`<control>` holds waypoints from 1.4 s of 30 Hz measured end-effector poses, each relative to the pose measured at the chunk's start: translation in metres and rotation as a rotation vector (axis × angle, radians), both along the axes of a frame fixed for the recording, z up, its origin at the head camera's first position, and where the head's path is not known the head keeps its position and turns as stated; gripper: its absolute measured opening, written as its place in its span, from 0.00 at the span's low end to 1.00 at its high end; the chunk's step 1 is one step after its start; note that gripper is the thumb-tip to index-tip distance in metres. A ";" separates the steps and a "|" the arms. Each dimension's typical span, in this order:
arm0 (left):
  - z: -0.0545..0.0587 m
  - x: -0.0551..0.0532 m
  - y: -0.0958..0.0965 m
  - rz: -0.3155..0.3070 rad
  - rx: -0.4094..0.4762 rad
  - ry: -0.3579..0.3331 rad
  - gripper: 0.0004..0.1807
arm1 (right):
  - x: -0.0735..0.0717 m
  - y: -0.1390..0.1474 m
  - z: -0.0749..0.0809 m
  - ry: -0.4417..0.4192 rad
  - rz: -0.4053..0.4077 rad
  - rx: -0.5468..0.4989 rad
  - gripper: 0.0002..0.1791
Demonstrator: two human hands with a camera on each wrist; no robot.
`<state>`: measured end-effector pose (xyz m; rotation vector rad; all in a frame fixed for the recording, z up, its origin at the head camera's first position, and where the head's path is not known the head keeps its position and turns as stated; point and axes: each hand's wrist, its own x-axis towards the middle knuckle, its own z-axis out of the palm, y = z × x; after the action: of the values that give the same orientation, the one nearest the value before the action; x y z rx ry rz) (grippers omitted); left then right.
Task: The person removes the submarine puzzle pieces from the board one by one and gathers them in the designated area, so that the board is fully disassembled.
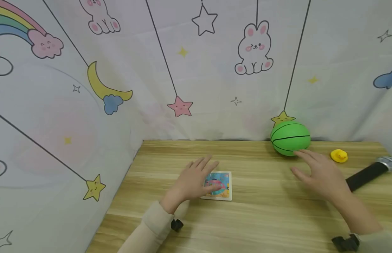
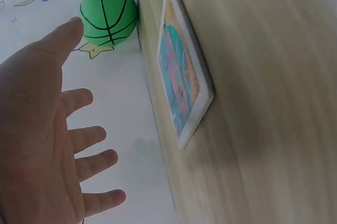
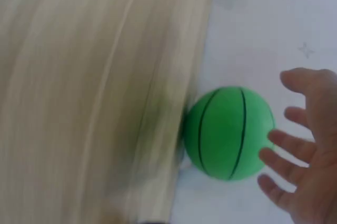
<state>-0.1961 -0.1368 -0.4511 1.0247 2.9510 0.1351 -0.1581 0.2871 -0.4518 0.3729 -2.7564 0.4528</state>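
My left hand (image 1: 192, 181) hovers over a small picture puzzle (image 1: 226, 177) with a white border and a blue and pink picture. In the left wrist view the puzzle (image 2: 181, 71) lies flat on the table, apart from the spread fingers (image 2: 97, 164). My right hand (image 1: 323, 174) is raised in front of a green ball (image 1: 290, 137) with black lines, fingers spread and holding nothing. The right wrist view shows the ball (image 3: 226, 134) beyond the fingertips, at the table's back edge by the cloth.
A yellow rubber duck (image 1: 339, 155) sits at the back right. Nearer lies a black microphone (image 1: 370, 174) with a silver head, partly behind my right hand. A printed cloth (image 1: 214, 80) hangs behind and to the left of the wooden table (image 1: 246, 225).
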 end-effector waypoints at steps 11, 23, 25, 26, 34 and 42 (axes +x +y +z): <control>-0.022 0.023 0.005 -0.084 -0.081 -0.105 0.45 | -0.014 -0.079 -0.016 -0.184 0.159 -0.137 0.18; -0.035 0.028 0.009 -0.082 -0.119 -0.167 0.40 | -0.038 -0.156 -0.033 -0.386 0.225 -0.257 0.13; -0.035 0.028 0.009 -0.082 -0.109 -0.165 0.38 | -0.041 -0.166 -0.035 -0.390 0.221 -0.258 0.13; -0.035 0.027 0.008 -0.081 -0.106 -0.163 0.37 | -0.042 -0.171 -0.036 -0.390 0.218 -0.253 0.13; -0.036 0.026 0.008 -0.083 -0.096 -0.160 0.32 | -0.046 -0.188 -0.040 -0.384 0.197 -0.181 0.14; -0.035 0.026 0.009 -0.086 -0.113 -0.163 0.31 | -0.047 -0.194 -0.044 -0.362 0.143 -0.101 0.16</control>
<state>-0.1702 -0.1281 -0.4858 1.0686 2.7297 0.0476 -0.2051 0.0928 -0.4959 0.5098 -3.0488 0.7598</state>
